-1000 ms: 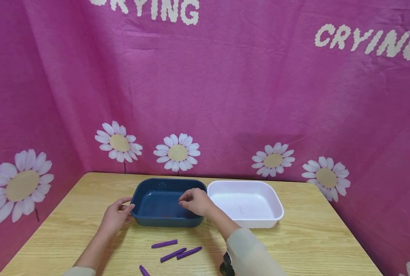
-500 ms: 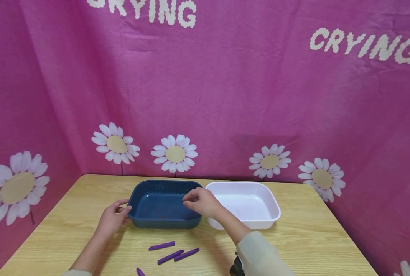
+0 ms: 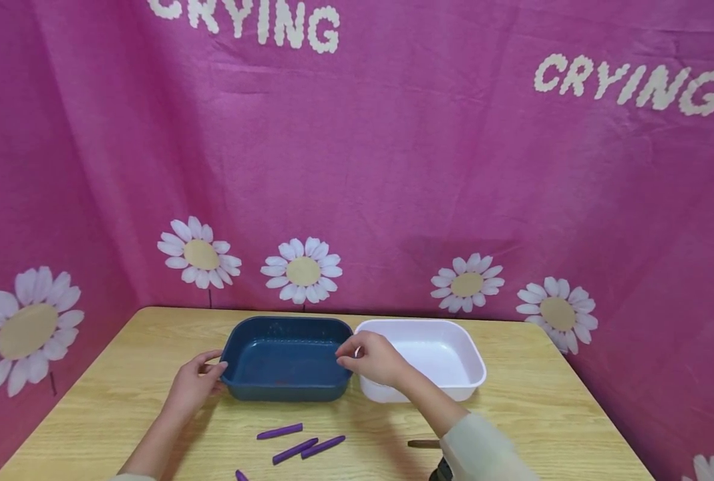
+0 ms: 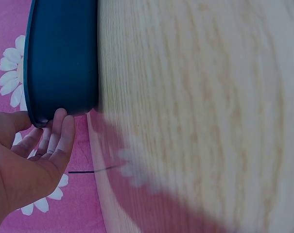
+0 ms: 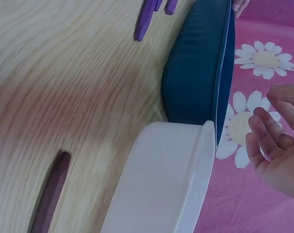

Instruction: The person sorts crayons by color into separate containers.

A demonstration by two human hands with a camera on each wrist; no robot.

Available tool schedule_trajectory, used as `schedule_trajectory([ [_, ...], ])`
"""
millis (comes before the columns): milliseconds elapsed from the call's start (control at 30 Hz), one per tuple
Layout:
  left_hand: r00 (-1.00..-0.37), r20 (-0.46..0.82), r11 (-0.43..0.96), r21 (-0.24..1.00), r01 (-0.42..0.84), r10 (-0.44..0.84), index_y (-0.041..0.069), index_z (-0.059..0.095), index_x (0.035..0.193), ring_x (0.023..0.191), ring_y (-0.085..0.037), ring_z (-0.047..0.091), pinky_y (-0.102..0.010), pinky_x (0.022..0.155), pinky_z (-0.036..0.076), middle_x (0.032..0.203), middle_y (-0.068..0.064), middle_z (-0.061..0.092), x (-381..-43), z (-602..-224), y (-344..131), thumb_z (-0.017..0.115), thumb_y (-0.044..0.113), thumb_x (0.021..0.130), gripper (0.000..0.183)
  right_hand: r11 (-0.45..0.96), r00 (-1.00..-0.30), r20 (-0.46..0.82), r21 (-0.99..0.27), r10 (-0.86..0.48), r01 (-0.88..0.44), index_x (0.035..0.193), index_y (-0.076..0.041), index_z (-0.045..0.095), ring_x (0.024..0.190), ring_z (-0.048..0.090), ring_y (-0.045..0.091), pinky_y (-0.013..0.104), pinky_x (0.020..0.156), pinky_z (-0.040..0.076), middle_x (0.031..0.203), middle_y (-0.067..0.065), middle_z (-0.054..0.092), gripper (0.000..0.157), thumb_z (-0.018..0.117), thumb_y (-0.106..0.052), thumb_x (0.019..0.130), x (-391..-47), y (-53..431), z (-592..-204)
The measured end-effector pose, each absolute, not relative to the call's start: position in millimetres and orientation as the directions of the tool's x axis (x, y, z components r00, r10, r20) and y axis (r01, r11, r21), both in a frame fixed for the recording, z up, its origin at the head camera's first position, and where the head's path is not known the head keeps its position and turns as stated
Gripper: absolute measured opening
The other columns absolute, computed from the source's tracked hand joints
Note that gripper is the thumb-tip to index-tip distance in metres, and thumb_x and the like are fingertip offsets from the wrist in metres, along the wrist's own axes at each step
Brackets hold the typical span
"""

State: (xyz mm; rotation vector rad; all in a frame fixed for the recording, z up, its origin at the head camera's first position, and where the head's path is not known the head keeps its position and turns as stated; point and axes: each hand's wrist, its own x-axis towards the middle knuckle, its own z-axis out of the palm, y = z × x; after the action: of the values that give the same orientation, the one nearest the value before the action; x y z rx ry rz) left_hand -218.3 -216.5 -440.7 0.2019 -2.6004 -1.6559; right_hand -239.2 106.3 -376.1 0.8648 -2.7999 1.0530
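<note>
The left hand [image 3: 196, 382] grips the deep navy-blue rectangular tray [image 3: 284, 393] of smooth, plastic-looking material by its left end — thumb hooked over the rim, fingers against the outer wall — so the tray stretches rightward from those fingertips along the table. The right hand [image 3: 376, 359] hangs above the tray's right end with its fingers loosely curled and released, a gap showing between thumb and fingertips, while the white rounded-rectangular plastic-looking tray [image 3: 453, 393] sits just beneath and to the right of them. Nearer the person than either hand's fingers lie four slim purple crayon-like sticks [image 3: 296, 451] — and, below the right fingers near the sleeve, one brown crayon-like stick [image 3: 424, 443].
</note>
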Motion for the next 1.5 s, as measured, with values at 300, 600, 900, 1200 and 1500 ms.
schedule_trajectory([
  [300, -0.99, -0.028, 0.424, 0.902, -0.084, -0.136, -0.006, 0.043, 0.132, 0.069, -0.02, 0.064, -0.035, 0.069, 0.057, 0.1, -0.027, 0.06, -218, -441, -218, 0.05, 0.014, 0.096, 0.042, 0.608, -0.833, 0.208, -0.597, -0.513, -0.523, 0.09, -0.008, 0.073, 0.067, 0.052, 0.008, 0.018, 0.062, 0.043, 0.078, 0.0, 0.063, 0.01, 0.068, -0.011, 0.083, -229, 123, -379],
  [600, -0.991, -0.035, 0.443, 0.892, -0.09, -0.131, -0.005, 0.042, 0.133, 0.071, -0.019, 0.065, -0.036, 0.071, 0.057, 0.102, -0.027, 0.059, -219, -445, -220, 0.05, 0.018, 0.097, 0.044, 0.593, -0.828, 0.191, -0.614, -0.528, -0.52, 0.091, -0.005, 0.072, 0.072, 0.052, 0.006, 0.018, 0.065, 0.042, 0.08, 0.0, 0.064, 0.012, 0.066, -0.011, 0.083, -218, 136, -389],
  [900, -0.993, -0.018, 0.437, 0.897, -0.07, -0.12, -0.007, 0.042, 0.133, 0.07, -0.021, 0.066, -0.036, 0.069, 0.057, 0.101, -0.029, 0.06, -219, -447, -220, 0.051, 0.017, 0.096, 0.045, 0.575, -0.844, 0.183, -0.658, -0.504, -0.486, 0.092, -0.005, 0.072, 0.069, 0.05, 0.0, 0.017, 0.061, 0.042, 0.079, 0.0, 0.063, 0.013, 0.068, -0.015, 0.083, -206, 152, -395],
  [1200, -0.992, -0.015, 0.438, 0.897, -0.07, -0.128, -0.007, 0.043, 0.132, 0.07, -0.021, 0.066, -0.036, 0.069, 0.057, 0.102, -0.029, 0.06, -217, -443, -219, 0.051, 0.016, 0.096, 0.043, 0.58, -0.883, 0.169, -0.698, -0.437, -0.42, 0.091, -0.007, 0.071, 0.068, 0.051, 0.002, 0.018, 0.061, 0.043, 0.079, -0.001, 0.064, 0.014, 0.068, -0.018, 0.083, -199, 180, -399],
  [1500, -0.99, -0.023, 0.434, 0.897, -0.081, -0.137, -0.006, 0.043, 0.132, 0.07, -0.02, 0.065, -0.036, 0.069, 0.057, 0.103, -0.029, 0.06, -220, -444, -219, 0.051, 0.016, 0.096, 0.043, 0.551, -0.872, 0.158, -0.72, -0.462, -0.422, 0.093, -0.003, 0.07, 0.069, 0.051, -0.001, 0.018, 0.063, 0.045, 0.08, 0.001, 0.065, 0.017, 0.068, -0.016, 0.084, -194, 198, -409],
])
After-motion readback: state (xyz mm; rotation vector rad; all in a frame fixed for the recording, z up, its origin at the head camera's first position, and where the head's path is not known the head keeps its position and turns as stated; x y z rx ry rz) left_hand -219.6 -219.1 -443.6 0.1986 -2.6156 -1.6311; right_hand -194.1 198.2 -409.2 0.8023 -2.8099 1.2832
